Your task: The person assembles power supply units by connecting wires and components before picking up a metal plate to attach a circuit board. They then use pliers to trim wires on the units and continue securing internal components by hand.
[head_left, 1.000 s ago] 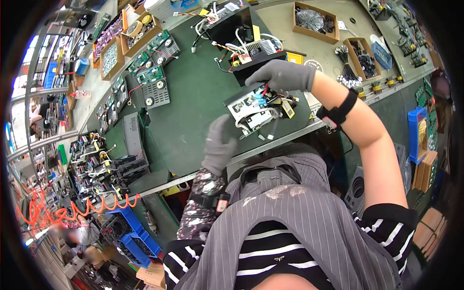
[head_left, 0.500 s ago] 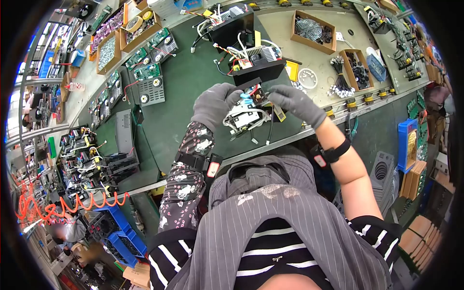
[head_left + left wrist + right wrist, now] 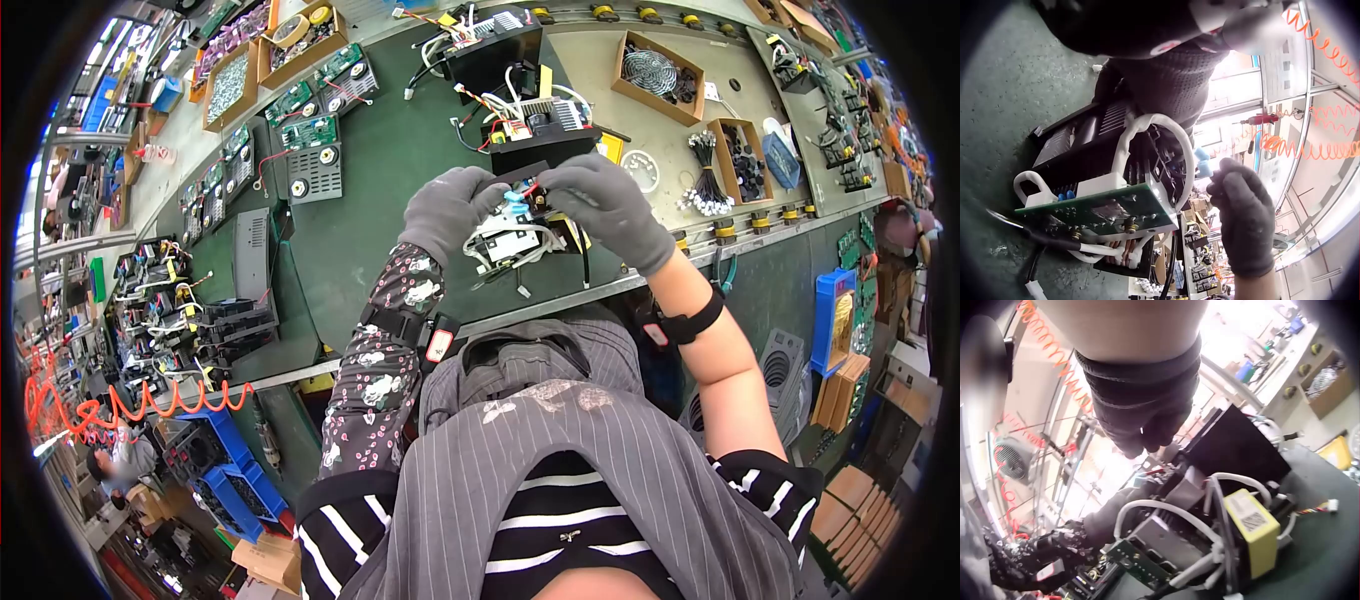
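Observation:
The left gloved hand (image 3: 448,212) grips the left edge of an electronic unit (image 3: 515,243) with white cables and a green circuit board (image 3: 1107,211). Across the unit, the right gloved hand (image 3: 612,208) has its fingertips pinched together at a red wire (image 3: 530,188), beside light-blue connectors (image 3: 516,204). In the left wrist view, the left hand (image 3: 1160,84) lies over the dark housing, its fingertips hidden; the right hand (image 3: 1246,219) is curled next to the blue pieces. A yellow labelled block (image 3: 1252,531) is on the unit's near side in the right wrist view.
Another black unit (image 3: 545,148) stands just behind the hands. Boards on grey plates (image 3: 315,172) lie to the left. Cardboard boxes of parts (image 3: 740,165), a bundle of white-tipped leads (image 3: 708,185) and a white ring (image 3: 640,172) are to the right.
The left hand has come up from the table's front edge and taken hold of the unit's left side. The right hand has shifted from the unit's top edge to the wires at its right.

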The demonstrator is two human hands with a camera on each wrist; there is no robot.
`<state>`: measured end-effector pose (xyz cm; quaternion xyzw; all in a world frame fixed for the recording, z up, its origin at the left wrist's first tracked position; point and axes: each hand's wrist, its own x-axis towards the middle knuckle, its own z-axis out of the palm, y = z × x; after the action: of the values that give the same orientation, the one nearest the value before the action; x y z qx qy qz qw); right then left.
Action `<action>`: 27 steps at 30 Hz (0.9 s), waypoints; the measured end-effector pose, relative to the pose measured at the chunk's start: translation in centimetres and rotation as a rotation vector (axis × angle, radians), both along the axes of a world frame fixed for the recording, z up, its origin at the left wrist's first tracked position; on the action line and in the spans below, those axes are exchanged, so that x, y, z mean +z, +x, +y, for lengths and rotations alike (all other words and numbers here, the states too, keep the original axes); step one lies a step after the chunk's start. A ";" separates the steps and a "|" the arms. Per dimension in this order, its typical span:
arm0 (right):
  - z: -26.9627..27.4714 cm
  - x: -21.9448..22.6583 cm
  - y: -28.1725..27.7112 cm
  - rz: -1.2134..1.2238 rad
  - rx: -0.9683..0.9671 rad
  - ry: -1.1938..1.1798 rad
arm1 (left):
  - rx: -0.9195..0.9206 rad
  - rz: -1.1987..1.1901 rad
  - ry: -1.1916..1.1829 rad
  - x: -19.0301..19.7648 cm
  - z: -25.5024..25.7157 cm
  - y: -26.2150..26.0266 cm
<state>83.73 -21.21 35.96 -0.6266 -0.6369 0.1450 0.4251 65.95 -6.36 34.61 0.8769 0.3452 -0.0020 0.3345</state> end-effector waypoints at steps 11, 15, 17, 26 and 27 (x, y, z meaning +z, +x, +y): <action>3.9 0.8 -1.1 -0.416 0.185 -0.258 | 0.001 -0.032 0.013 -0.5 0.1 -0.1; 3.8 0.9 -1.3 -0.248 0.116 -0.269 | -0.009 -0.020 0.030 -0.7 0.1 0.0; 3.6 0.7 -0.2 0.064 0.176 -0.404 | -0.026 -0.006 0.052 -0.6 0.1 -0.1; 5.7 4.5 3.9 -0.238 0.520 -0.791 | -0.103 0.012 0.041 -0.2 0.5 0.1; 5.9 4.8 3.9 -0.332 0.540 -0.827 | -0.118 -0.007 0.054 -0.4 0.5 0.0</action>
<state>87.63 -15.36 40.71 -0.5700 -0.7242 0.3877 -0.0174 65.97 -5.91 34.24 0.9045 0.2916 -0.0092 0.3111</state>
